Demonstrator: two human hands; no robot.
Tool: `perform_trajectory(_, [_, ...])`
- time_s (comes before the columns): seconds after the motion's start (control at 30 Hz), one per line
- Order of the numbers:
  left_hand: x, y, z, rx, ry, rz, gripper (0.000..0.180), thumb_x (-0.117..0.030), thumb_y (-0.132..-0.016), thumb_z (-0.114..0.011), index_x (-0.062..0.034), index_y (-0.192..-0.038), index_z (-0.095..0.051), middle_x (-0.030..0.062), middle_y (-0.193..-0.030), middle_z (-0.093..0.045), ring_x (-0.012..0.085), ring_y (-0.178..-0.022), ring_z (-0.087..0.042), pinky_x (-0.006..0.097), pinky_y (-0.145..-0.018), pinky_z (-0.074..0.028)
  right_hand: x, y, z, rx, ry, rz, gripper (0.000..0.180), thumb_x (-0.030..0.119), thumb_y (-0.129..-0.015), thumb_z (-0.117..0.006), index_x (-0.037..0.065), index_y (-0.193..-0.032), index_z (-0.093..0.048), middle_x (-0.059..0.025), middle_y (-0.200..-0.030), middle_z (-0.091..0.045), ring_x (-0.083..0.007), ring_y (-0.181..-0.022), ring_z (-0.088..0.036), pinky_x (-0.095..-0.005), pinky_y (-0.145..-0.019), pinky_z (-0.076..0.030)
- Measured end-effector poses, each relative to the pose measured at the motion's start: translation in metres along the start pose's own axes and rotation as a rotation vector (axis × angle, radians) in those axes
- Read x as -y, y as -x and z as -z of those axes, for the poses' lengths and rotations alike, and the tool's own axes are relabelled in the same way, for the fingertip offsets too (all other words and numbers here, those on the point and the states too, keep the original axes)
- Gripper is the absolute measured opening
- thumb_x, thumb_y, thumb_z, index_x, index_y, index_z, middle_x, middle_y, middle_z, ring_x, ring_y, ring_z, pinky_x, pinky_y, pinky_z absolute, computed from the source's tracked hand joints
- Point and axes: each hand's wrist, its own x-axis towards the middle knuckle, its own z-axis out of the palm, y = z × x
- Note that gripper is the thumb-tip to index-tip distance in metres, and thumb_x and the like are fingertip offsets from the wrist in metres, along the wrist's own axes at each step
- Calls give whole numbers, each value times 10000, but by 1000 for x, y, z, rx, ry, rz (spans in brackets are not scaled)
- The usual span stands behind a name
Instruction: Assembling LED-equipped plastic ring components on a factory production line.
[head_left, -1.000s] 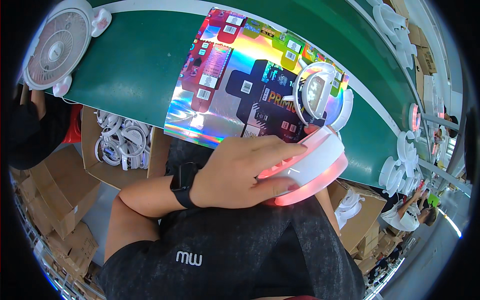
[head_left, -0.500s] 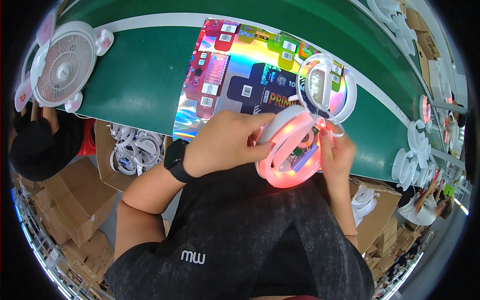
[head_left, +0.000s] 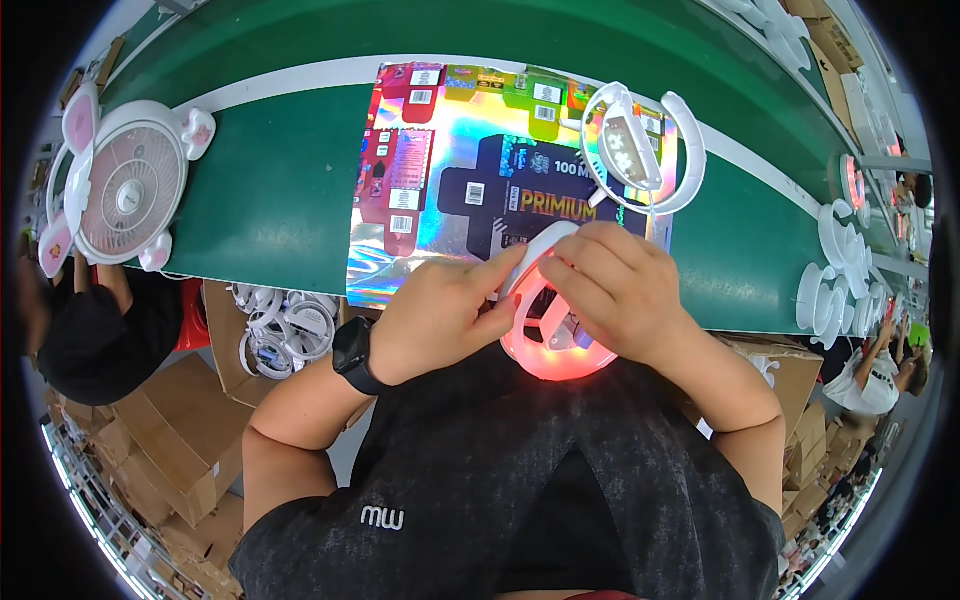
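My left hand (head_left: 440, 318), with a dark watch on its wrist, pinches the upper left rim of a round plastic lamp housing (head_left: 560, 362) that glows red. My right hand (head_left: 622, 290) reaches over the housing's upper right, its fingers bent against the inside of the rim. They cover most of the middle, where a small bluish part peeks out. Just beyond the hands, a white ring-shaped frame with a pale panel (head_left: 632, 155) rests on the shiny printed cardboard sheet (head_left: 460, 110). A white C-shaped band (head_left: 690, 150) lies against this frame.
A white fan with animal ears (head_left: 128, 185) stands on the green table (head_left: 270, 200) at left, near a person in black (head_left: 95, 340). Below the table edge, a carton (head_left: 225, 345) holds white rings (head_left: 290, 330). More white parts (head_left: 840, 270) sit at the right.
My right hand has moved from the housing's right side up over its top, hiding the circuit board and bluish part seen before. My left hand keeps its pinch. The whole view has shifted slightly.
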Motion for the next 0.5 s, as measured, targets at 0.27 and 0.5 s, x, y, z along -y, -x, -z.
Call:
perform_trajectory(0.27, [16,8,-10,-66,27,-98,465,-114,-798,-664,30,-1229,-565,152,-677,-596,325,-584,-604,420,-523,-449,1,10,-5,5,16,57,370,171,-696,-625,70,-1050,-667,-46,-1024,-630,-216,-923,-608,-294,-651,-511])
perform_trajectory(0.5, [13,5,-4,-36,124,-19,474,-134,-796,-682,-6,-1240,-570,155,-709,-635,308,-616,-643,378,-550,-489,3,4,-8,-63,15,19,377,155,-685,-653,65,-1050,-671,-56,-1036,-640,-240,-938,-620,-327,-678,-531])
